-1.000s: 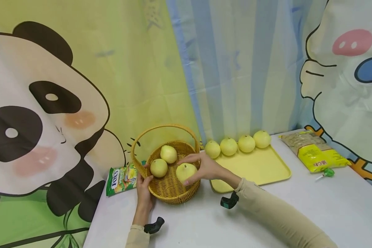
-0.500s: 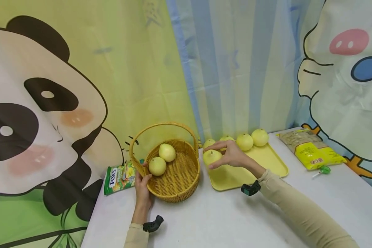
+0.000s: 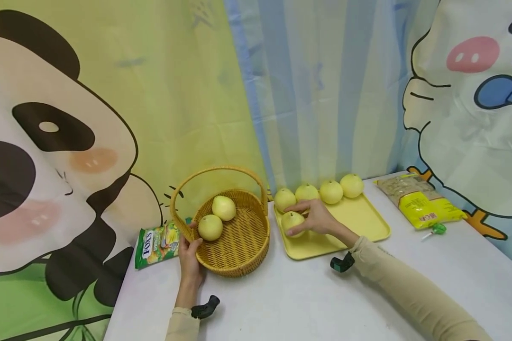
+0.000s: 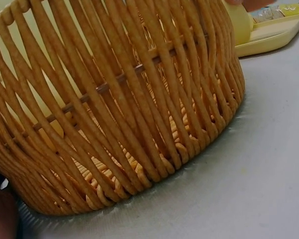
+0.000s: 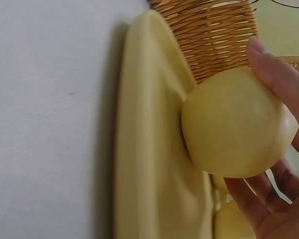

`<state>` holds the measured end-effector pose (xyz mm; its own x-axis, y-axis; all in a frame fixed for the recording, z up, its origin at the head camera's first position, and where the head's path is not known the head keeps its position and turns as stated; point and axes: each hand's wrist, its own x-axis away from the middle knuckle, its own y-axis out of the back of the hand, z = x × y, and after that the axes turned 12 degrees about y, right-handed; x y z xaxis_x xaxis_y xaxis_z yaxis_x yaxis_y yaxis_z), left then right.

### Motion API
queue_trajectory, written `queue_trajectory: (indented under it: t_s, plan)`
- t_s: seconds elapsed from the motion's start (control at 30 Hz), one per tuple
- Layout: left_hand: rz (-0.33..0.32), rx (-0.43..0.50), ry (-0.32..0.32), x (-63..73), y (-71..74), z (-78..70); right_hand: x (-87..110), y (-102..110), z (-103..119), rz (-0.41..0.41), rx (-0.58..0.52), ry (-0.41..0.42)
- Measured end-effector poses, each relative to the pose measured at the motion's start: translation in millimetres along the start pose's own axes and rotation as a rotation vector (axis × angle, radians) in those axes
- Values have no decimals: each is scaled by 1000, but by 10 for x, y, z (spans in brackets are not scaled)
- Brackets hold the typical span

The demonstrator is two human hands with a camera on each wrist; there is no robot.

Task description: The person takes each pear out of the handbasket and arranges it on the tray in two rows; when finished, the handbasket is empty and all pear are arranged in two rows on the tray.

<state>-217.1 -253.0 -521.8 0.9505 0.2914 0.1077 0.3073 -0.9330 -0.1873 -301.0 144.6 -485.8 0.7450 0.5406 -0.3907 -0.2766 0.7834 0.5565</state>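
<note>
A wicker basket with a tall arched handle stands on the table, two round pale yellow fruits lying in its left half. My left hand grips its left side, thumb on the rim; the other fingers are mostly hidden. In the left wrist view the woven wall fills most of the picture. With thumb and fingers around it, my right hand holds another round pale yellow fruit at the left end of the yellow tray. Behind it, several like fruits line the tray's back edge.
A green FOX'S candy bag lies left of the basket, partly behind the left hand. Right of the tray are a yellow packaged bag and a green-wrapped lollipop. A printed curtain hangs close behind the table.
My right hand has carried the fruit from over the basket rightward and down onto the tray's left end. The left hand keeps its grip on the basket. The head view has shifted slightly.
</note>
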Motion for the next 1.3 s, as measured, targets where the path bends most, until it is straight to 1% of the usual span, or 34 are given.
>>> queue_trajectory:
  t_s: [0.07,0.23,0.4,0.53,0.7,0.87,0.97,1.07,1.3]
  plan:
    - [-3,9,-7,9,1,-4,9,-26,-19,10,-18,-17]
    - [-3,14,-24,1,-2,-4,25,-45,-31,4,-39,-14]
    - [-12,19,-28,-2,3,-6,21,-84,-63,-15,-39,1]
    - [2,8,-42,-2,-3,-5,32,-110,-72,-41,-44,19]
    - [3,5,-46,-5,-8,7,32,-139,-64,-68,-2,52]
    - [-5,18,-52,-3,7,8,25,-187,-57,-77,64,74]
    - [-7,11,-53,1,14,5,29,-192,-25,-82,85,78]
    - [-11,0,-51,5,15,9,30,-176,24,-66,97,72]
    - [-5,8,-54,5,3,16,16,-88,133,14,105,29]
